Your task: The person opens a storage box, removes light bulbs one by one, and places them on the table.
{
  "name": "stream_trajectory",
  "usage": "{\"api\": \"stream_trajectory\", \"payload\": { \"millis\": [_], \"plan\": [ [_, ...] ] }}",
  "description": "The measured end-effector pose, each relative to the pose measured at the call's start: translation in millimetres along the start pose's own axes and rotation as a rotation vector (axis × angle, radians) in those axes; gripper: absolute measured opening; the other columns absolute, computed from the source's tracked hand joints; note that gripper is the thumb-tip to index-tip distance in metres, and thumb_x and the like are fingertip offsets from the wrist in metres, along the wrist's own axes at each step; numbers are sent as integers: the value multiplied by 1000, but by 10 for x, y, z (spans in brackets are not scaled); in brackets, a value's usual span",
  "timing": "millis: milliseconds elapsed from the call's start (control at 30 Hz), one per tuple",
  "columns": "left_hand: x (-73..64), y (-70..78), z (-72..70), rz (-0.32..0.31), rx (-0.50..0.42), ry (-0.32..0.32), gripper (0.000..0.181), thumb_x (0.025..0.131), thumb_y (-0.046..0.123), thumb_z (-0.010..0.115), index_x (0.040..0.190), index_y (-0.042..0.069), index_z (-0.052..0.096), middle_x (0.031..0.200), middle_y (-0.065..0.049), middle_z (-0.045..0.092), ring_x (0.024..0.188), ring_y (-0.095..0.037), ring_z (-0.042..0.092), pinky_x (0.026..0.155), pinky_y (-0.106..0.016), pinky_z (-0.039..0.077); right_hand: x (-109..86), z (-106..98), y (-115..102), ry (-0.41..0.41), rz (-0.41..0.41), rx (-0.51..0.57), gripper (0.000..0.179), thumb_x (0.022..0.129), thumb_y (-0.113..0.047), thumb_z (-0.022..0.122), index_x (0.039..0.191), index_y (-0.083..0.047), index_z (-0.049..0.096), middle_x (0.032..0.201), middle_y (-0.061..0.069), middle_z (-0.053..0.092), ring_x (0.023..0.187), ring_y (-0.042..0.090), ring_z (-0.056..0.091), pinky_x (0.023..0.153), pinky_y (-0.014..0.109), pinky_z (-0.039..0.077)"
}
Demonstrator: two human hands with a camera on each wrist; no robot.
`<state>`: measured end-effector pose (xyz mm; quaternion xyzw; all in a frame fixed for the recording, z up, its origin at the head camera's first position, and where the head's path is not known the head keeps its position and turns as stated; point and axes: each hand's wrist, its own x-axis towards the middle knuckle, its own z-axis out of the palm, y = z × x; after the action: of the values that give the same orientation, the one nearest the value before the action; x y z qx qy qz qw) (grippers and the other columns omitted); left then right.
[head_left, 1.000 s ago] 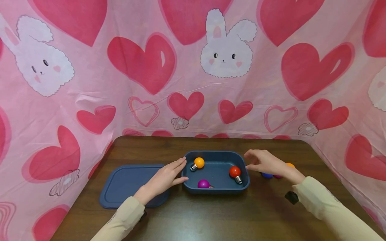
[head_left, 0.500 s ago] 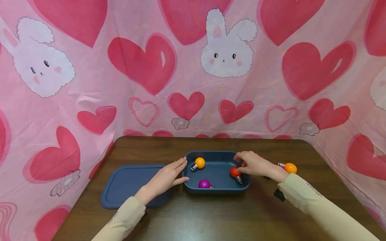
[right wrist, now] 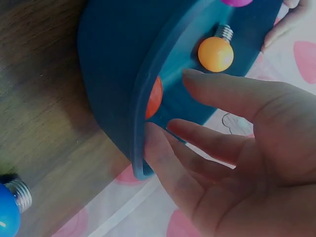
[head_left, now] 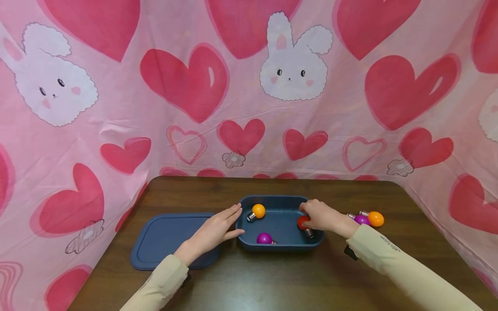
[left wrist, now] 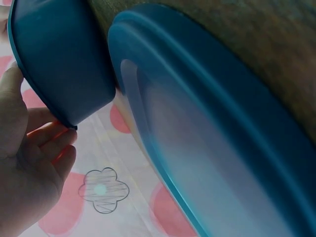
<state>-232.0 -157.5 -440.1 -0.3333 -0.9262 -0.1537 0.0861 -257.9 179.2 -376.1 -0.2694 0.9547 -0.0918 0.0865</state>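
A dark blue box (head_left: 278, 248) on the table holds a red light bulb (head_left: 302, 222), an orange light bulb (head_left: 258, 211) and a purple light bulb (head_left: 264, 238). My left hand (head_left: 213, 229) rests straight fingers against the box's left rim. Reaching over the right end, my right hand (head_left: 324, 216) has its fingertips at the red bulb and partly covers it in the head view. Seen from the right wrist, thumb and fingers stand apart, with the red bulb (right wrist: 154, 98) partly hidden behind the box wall.
A flat blue lid (head_left: 165, 239) lies left of the box, partly under the left forearm. Beyond the right forearm are another purple bulb (head_left: 362, 220) and another orange bulb (head_left: 376, 219). A blue bulb (right wrist: 7, 212) shows in the right wrist view.
My right hand has moved left and down from beyond the box's right rim to the red bulb inside. The bulbs on the right came into fuller view. My left hand stays put.
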Motion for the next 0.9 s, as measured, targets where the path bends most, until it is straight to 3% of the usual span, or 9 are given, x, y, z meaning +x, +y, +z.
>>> {"api": "stream_trajectory", "payload": {
  "millis": [167,467,900],
  "plan": [
    [0,-2,2,-6,2,-4,68,93,42,66,146,4,48,155,-12,45,136,-32,53,103,-46,52,19,35,1,-27,35,-13,35,79,-15,81,106,4,67,89,13,67,74,17,55,64,30,56],
    [-9,1,-3,-4,9,1,69,93,43,65,146,4,48,155,-11,45,136,-31,52,104,-45,51,45,114,-35,-43,2,-22,27,79,-14,81,96,0,66,81,7,60,71,15,48,60,24,46],
    [-6,-4,3,-11,7,-6,69,93,44,65,147,4,47,156,-11,44,137,-31,52,105,-46,51,69,187,-99,-15,-39,-12,29,79,-17,82,95,-3,63,82,8,60,72,16,47,59,24,46]
  ]
}}
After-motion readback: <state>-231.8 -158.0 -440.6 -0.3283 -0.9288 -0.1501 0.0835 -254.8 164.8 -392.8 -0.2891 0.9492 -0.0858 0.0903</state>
